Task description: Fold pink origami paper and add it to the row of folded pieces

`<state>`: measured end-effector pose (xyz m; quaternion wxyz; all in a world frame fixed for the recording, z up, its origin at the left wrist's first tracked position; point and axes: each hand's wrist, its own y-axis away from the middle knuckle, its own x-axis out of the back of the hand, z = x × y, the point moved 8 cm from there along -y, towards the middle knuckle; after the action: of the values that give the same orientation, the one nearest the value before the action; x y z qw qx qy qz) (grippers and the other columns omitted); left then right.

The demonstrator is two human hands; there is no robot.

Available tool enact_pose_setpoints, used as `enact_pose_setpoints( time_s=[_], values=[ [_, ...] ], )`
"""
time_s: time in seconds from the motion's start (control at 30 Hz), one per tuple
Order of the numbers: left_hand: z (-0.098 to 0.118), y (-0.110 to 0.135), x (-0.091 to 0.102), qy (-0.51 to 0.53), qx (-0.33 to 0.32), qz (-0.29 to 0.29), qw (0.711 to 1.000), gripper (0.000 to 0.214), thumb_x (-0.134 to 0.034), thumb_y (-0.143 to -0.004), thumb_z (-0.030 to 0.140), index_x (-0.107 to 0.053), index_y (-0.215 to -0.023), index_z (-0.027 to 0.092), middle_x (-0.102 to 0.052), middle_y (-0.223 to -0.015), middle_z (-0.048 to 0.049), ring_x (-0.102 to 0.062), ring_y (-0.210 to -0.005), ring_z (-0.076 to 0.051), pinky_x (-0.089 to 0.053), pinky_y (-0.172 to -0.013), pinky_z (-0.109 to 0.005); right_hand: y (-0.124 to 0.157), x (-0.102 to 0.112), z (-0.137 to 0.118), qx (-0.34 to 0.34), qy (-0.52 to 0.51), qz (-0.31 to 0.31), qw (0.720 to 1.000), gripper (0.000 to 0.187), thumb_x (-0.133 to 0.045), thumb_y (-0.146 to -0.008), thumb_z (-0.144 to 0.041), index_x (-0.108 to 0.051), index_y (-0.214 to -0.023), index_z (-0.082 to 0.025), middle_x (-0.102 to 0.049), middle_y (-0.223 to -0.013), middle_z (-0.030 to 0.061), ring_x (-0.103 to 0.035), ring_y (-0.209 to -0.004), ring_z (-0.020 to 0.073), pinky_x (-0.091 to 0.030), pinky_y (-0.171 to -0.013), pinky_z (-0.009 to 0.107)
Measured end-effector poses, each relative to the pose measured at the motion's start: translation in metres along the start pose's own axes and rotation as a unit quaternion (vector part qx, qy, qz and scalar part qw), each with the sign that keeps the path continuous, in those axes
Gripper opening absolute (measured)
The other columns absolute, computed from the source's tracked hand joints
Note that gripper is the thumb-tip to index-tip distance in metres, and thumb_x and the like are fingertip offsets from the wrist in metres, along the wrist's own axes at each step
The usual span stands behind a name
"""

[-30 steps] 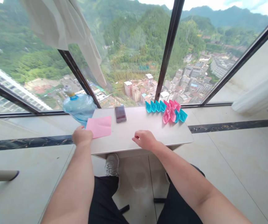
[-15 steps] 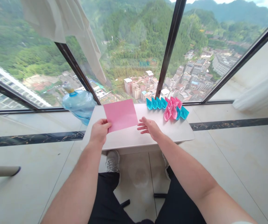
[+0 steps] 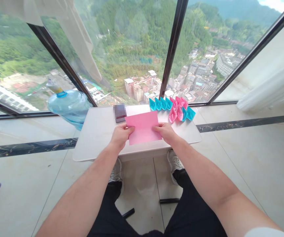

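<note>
A square pink paper sheet (image 3: 143,127) is held just above the small white table (image 3: 94,138). My left hand (image 3: 120,136) pinches its left edge and my right hand (image 3: 166,131) pinches its right edge, both closed on the paper. Behind the sheet, at the table's far right, lies a cluster of several folded blue and pink paper shapes (image 3: 172,108). A small dark blurred object (image 3: 120,112) rests at the table's far edge, just left of the sheet.
A large blue water jug (image 3: 69,106) lies on its side left of the table against the window. Tall glass panes with dark frames (image 3: 171,49) stand right behind the table. White curtains hang at upper left and right. My legs and shoes are under the table.
My left hand lifted the pink sheet from the table's left side and brought it to the middle. My right hand has come up and taken its right edge.
</note>
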<state>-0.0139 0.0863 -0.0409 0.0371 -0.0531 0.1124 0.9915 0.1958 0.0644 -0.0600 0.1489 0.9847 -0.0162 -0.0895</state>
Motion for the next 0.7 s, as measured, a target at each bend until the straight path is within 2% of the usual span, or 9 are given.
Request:
enact_pose_setpoints(
  time_s=[0.1, 0.17, 0.23, 0.3, 0.37, 0.47, 0.57, 0.6, 0.7],
  values=[
    [-0.003, -0.005, 0.009, 0.025, 0.004, 0.015, 1.000, 0.049, -0.086, -0.050, 0.040, -0.071, -0.088, 0.014, -0.072, -0.079, -0.0052, -0.067, -0.072, -0.021, -0.055, -0.069, -0.035, 0.003, 0.002, -0.006, 0.001, -0.011, 0.005, 1.000, 0.032, -0.071, -0.070, -0.029, -0.074, -0.098, -0.014, -0.073, -0.080, 0.0068, -0.066, -0.064, 0.0160, -0.057, -0.056, 0.027],
    [-0.007, -0.007, 0.017, 0.037, 0.020, 0.031, 0.999, 0.046, -0.086, -0.050, 0.037, -0.070, -0.087, 0.014, -0.072, -0.079, -0.0055, -0.068, -0.073, -0.021, -0.056, -0.072, -0.036, 0.007, 0.003, -0.019, 0.039, -0.001, -0.002, 0.999, 0.049, -0.067, -0.072, -0.026, -0.068, -0.121, -0.021, -0.074, -0.093, 0.0053, -0.067, -0.066, 0.0144, -0.058, -0.058, 0.028],
    [-0.010, -0.007, 0.020, 0.045, 0.036, 0.033, 0.998, 0.045, -0.085, -0.050, 0.034, -0.069, -0.087, 0.014, -0.073, -0.081, -0.0065, -0.069, -0.076, -0.022, -0.056, -0.074, -0.036, 0.012, -0.003, -0.032, 0.094, 0.034, -0.039, 0.994, 0.066, -0.068, -0.070, -0.022, -0.059, -0.134, -0.030, -0.072, -0.112, 0.0040, -0.069, -0.076, 0.0143, -0.060, -0.065, 0.030],
    [-0.011, -0.006, 0.017, 0.047, 0.045, 0.013, 0.998, 0.044, -0.084, -0.052, 0.033, -0.069, -0.090, 0.014, -0.074, -0.085, -0.0079, -0.070, -0.080, -0.023, -0.057, -0.077, -0.036, 0.018, -0.013, -0.039, 0.132, 0.068, -0.096, 0.984, 0.065, -0.073, -0.066, -0.021, -0.063, -0.130, -0.030, -0.070, -0.121, 0.0041, -0.070, -0.087, 0.0164, -0.060, -0.074, 0.031],
    [-0.011, -0.003, 0.010, 0.039, 0.056, -0.014, 0.998, 0.045, -0.082, -0.056, 0.032, -0.070, -0.095, 0.012, -0.074, -0.089, -0.0102, -0.071, -0.083, -0.024, -0.057, -0.077, -0.036, 0.021, -0.019, -0.042, 0.158, 0.091, -0.123, 0.975, 0.048, -0.079, -0.062, -0.023, -0.074, -0.111, -0.024, -0.072, -0.115, 0.0053, -0.069, -0.094, 0.0190, -0.059, -0.080, 0.031],
    [-0.007, 0.004, 0.003, 0.010, 0.068, -0.024, 0.997, 0.060, -0.079, -0.064, 0.033, -0.064, -0.118, 0.012, -0.072, -0.104, -0.0136, -0.072, -0.079, -0.024, -0.058, -0.068, -0.034, 0.018, -0.015, -0.042, 0.178, 0.113, -0.076, 0.975, 0.024, -0.080, -0.065, -0.030, -0.079, -0.086, -0.018, -0.075, -0.092, 0.0057, -0.068, -0.084, 0.0185, -0.058, -0.074, 0.031],
    [0.008, 0.008, -0.001, 0.045, 0.034, -0.037, 0.998, 0.079, -0.072, -0.077, 0.046, -0.042, -0.146, 0.024, -0.065, -0.126, -0.0134, -0.074, -0.086, -0.026, -0.059, -0.071, -0.036, 0.012, -0.006, -0.039, 0.165, 0.100, -0.019, 0.981, 0.026, -0.079, -0.070, -0.039, -0.079, -0.082, -0.016, -0.075, -0.080, 0.0059, -0.067, -0.074, 0.0173, -0.058, -0.066, 0.031],
    [0.013, 0.009, -0.003, 0.070, 0.016, -0.055, 0.996, 0.076, -0.067, -0.081, 0.053, -0.042, -0.147, 0.025, -0.063, -0.130, -0.0137, -0.073, -0.095, -0.027, -0.059, -0.076, -0.038, 0.011, -0.003, -0.038, 0.162, 0.090, -0.006, 0.983, 0.028, -0.079, -0.070, -0.041, -0.079, -0.082, -0.016, -0.075, -0.080, 0.0064, -0.068, -0.075, 0.0179, -0.058, -0.066, 0.031],
    [0.026, 0.012, -0.011, 0.112, -0.043, -0.124, 0.985, 0.068, -0.060, -0.081, 0.068, -0.059, -0.130, 0.021, -0.060, -0.136, -0.0155, -0.062, -0.121, -0.033, -0.058, -0.089, -0.043, 0.007, 0.004, -0.036, 0.151, 0.065, 0.017, 0.986, 0.036, -0.083, -0.066, -0.045, -0.078, -0.086, -0.015, -0.076, -0.080, 0.0076, -0.071, -0.078, 0.0209, -0.059, -0.065, 0.031]
  ],
)
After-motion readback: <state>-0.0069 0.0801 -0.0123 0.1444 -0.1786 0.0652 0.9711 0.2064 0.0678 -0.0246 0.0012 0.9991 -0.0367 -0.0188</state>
